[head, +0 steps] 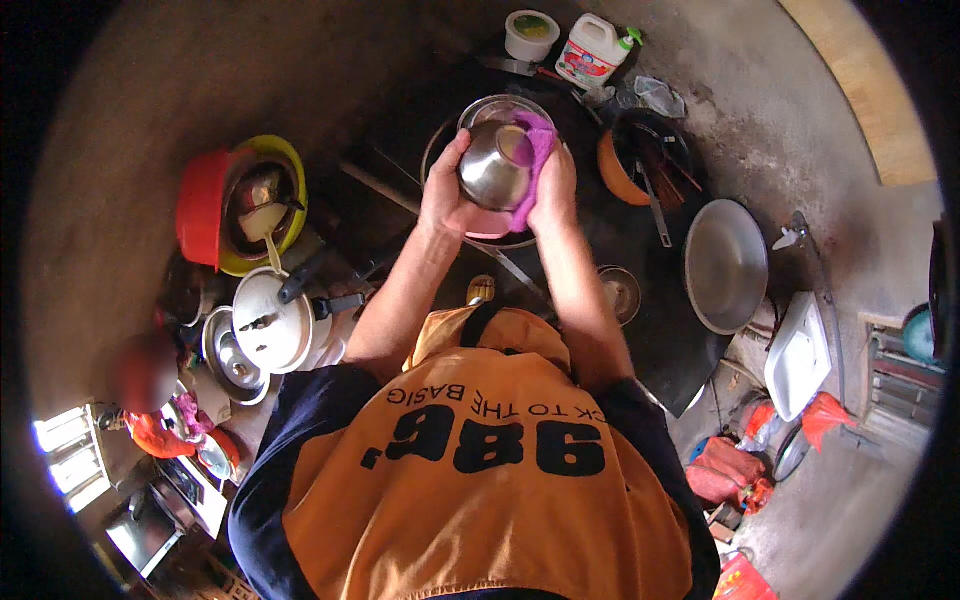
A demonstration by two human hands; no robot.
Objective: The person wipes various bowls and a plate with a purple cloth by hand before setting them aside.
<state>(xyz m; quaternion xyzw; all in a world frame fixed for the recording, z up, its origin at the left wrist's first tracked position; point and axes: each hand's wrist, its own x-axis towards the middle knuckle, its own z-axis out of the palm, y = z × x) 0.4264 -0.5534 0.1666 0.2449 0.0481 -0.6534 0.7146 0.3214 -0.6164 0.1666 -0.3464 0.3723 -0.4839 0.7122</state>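
Note:
A shiny stainless steel bowl (491, 174), its base turned up towards me, is held between my two hands. My left hand (448, 184) grips the rim on the left side. On the right, my right hand (555, 184) presses a purple cloth (537, 161) against the bowl's side and base. Below and behind the bowl is a large round pan or wok (433, 154), mostly hidden, with another round metal vessel (489, 107) showing at its far edge. Something pink shows under the steel bowl; what it is cannot be told.
Red and yellow basins (202, 206) and a pressure cooker (262, 319) stand left. Right are an orange pot (622, 169) with utensils, a large metal basin (726, 266) and a white sink (799, 356). A detergent jug (589, 56) and lidded tub (530, 41) stand at the back.

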